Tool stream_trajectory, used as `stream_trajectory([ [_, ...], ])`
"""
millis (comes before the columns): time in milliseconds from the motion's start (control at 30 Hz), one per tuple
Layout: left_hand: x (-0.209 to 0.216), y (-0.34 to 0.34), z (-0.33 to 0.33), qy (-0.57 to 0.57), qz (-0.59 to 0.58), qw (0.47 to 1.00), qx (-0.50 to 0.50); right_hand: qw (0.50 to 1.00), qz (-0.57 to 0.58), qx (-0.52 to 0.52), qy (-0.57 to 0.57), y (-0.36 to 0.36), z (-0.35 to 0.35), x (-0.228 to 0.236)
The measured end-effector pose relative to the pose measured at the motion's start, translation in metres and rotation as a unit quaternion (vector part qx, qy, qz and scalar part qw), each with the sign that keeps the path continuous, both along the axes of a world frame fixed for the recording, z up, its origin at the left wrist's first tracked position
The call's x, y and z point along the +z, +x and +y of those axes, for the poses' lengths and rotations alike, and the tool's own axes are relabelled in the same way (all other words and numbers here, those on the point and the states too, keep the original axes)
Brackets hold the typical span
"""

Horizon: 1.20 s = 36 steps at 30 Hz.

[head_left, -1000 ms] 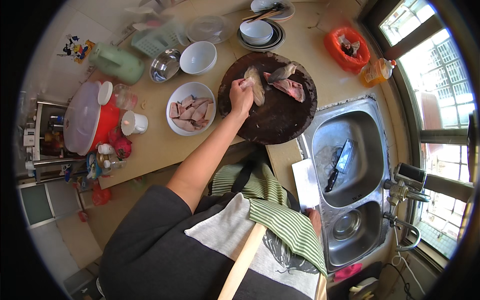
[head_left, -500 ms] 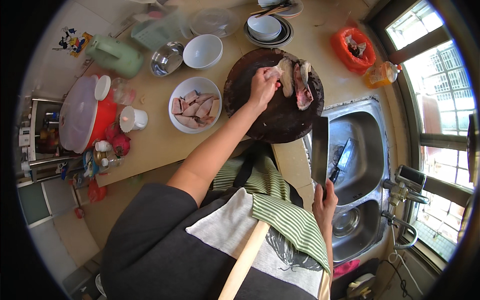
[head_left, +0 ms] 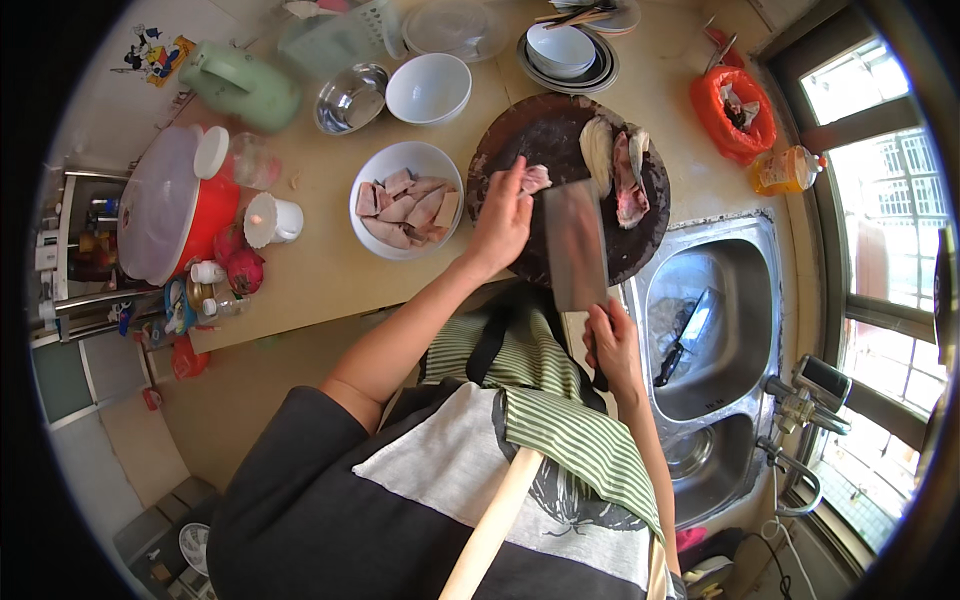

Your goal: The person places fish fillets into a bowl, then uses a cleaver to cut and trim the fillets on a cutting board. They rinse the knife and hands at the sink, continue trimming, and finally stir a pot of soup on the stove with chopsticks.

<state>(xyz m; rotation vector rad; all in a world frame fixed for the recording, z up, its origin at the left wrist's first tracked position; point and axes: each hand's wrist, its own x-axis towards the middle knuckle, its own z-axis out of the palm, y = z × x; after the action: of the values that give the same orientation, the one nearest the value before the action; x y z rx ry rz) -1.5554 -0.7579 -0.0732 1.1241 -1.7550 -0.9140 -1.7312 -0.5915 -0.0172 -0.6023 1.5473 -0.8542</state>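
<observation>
Pale pink, a raw meat piece (head_left: 537, 179) is sitting between the fingers of the left hand (head_left: 503, 222) over the round board (head_left: 548, 130). The right hand (head_left: 613, 342) is clenching a cleaver (head_left: 577, 250), its blurred blade slanting beside that piece.

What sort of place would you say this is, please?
It looks like a kitchen, probably a home one: there is a double steel sink, a round dark chopping board and a cleaver in the right hand.
</observation>
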Motion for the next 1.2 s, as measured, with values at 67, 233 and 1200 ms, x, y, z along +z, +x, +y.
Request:
stream_trajectory([
  [67, -0.009, -0.012, 0.008, -0.054, -0.049, 0.996, -0.044, 0.997, 0.000, -0.077, -0.020, -0.015, 0.029, 0.001],
  [233, -0.010, -0.008, 0.029, -0.078, -0.135, 0.986, -0.062, 0.971, 0.136, -0.197, -0.011, -0.058, 0.089, 0.029],
  [1200, -0.014, 0.013, 0.028, -0.099, -0.152, 0.981, 0.067, 0.855, 0.418, 0.165, -0.260, 0.021, -0.057, 0.028],
])
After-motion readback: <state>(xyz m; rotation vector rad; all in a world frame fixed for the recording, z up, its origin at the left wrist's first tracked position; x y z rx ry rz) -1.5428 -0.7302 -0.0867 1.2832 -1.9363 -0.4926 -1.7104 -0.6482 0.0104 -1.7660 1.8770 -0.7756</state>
